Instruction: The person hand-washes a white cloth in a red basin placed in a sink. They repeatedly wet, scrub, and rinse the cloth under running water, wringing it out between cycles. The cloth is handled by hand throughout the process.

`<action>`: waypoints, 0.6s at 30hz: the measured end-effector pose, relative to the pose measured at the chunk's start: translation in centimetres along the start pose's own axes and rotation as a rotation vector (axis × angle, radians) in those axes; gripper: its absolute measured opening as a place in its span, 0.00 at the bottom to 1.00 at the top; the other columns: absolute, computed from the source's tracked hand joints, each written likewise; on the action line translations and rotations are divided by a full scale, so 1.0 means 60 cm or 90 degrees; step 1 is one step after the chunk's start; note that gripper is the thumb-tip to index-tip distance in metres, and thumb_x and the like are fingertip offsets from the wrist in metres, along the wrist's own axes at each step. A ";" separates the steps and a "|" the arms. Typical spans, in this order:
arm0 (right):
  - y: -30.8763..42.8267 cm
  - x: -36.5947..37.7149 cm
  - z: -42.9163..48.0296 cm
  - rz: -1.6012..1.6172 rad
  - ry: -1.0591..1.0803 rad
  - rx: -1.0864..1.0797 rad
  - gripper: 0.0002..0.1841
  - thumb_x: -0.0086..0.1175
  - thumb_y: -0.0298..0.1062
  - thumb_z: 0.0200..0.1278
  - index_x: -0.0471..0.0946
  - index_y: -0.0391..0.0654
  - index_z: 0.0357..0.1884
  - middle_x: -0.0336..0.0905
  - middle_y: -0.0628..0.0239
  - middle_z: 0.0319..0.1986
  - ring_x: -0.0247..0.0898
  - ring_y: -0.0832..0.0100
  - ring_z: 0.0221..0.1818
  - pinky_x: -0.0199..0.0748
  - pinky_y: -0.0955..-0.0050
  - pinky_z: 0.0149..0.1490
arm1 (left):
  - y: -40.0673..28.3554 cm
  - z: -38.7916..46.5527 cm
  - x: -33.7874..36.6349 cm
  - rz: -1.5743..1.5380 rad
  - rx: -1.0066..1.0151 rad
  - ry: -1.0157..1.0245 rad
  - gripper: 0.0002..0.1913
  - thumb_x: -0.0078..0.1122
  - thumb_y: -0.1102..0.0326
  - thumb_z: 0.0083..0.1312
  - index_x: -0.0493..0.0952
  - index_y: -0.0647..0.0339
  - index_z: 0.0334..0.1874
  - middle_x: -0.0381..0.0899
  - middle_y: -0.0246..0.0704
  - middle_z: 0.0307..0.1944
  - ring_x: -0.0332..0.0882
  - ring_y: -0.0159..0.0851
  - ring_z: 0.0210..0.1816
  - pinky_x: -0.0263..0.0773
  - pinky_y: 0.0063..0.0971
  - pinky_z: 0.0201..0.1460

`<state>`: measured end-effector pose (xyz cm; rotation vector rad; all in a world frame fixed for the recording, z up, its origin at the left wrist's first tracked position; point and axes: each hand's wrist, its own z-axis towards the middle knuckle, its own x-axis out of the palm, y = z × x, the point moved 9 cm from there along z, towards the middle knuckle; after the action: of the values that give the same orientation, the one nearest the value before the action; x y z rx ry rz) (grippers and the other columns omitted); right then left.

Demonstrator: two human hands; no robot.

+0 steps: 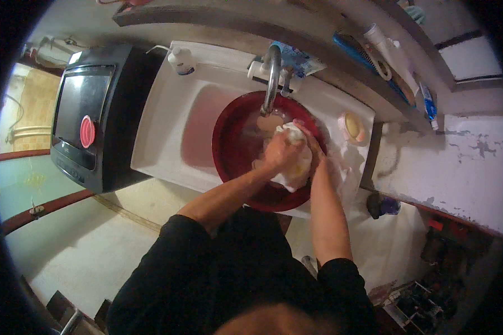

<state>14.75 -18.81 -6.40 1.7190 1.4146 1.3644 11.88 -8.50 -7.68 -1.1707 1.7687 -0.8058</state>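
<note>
A wet white cloth (298, 165) is bunched between my two hands, over the right half of a red basin (235, 138). My left hand (281, 150) grips the cloth from its left side, the fingers slightly blurred. On the other side my right hand (312, 140) presses against the cloth near the basin's right rim. Part of the cloth hangs down toward the near side of the basin. Cloudy water seems to lie in the basin. Just beyond my hands, the curved metal faucet (271, 86) reaches over the basin; I cannot tell whether water runs from it.
The basin rests on a white sink (163, 125). A white pump bottle (181, 60) stands at its back left, and a soap dish (352, 127) with yellowish soap sits at right. A black washing machine (113, 117) adjoins the left side. Brushes (352, 48) and a toothpaste tube (428, 104) lie on the ledge.
</note>
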 end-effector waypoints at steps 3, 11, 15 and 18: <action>-0.040 -0.024 -0.018 -0.011 -0.098 0.018 0.27 0.46 0.45 0.68 0.64 0.39 0.64 0.64 0.60 0.62 0.58 0.66 0.64 0.53 0.67 0.69 | -0.085 -0.012 -0.028 0.235 0.083 0.024 0.26 0.55 0.45 0.60 0.78 0.64 0.47 0.80 0.54 0.42 0.80 0.52 0.46 0.74 0.43 0.49; -0.129 -0.100 -0.013 -0.051 -0.168 0.050 0.29 0.44 0.47 0.69 0.60 0.40 0.66 0.63 0.62 0.61 0.56 0.65 0.63 0.54 0.67 0.67 | -0.120 -0.037 -0.055 0.108 0.036 -0.096 0.27 0.53 0.43 0.63 0.72 0.60 0.53 0.77 0.50 0.47 0.77 0.58 0.46 0.72 0.46 0.50; -0.129 -0.119 -0.035 0.038 -0.214 0.097 0.27 0.41 0.48 0.72 0.61 0.41 0.65 0.65 0.66 0.58 0.59 0.67 0.59 0.58 0.68 0.64 | -0.113 -0.044 -0.019 0.250 0.099 -0.004 0.31 0.45 0.35 0.64 0.77 0.61 0.44 0.79 0.52 0.44 0.80 0.54 0.44 0.75 0.45 0.45; -0.081 -0.121 -0.057 -0.230 -0.279 0.093 0.24 0.44 0.46 0.68 0.70 0.40 0.58 0.75 0.66 0.47 0.70 0.69 0.47 0.68 0.69 0.55 | -0.035 0.061 -0.107 0.208 -0.006 -0.073 0.27 0.48 0.41 0.64 0.80 0.63 0.37 0.82 0.51 0.37 0.81 0.54 0.41 0.76 0.44 0.43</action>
<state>10.08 -24.71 -12.03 1.6201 1.4963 0.6578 17.29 -3.48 -5.58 -0.8819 1.8072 -0.5267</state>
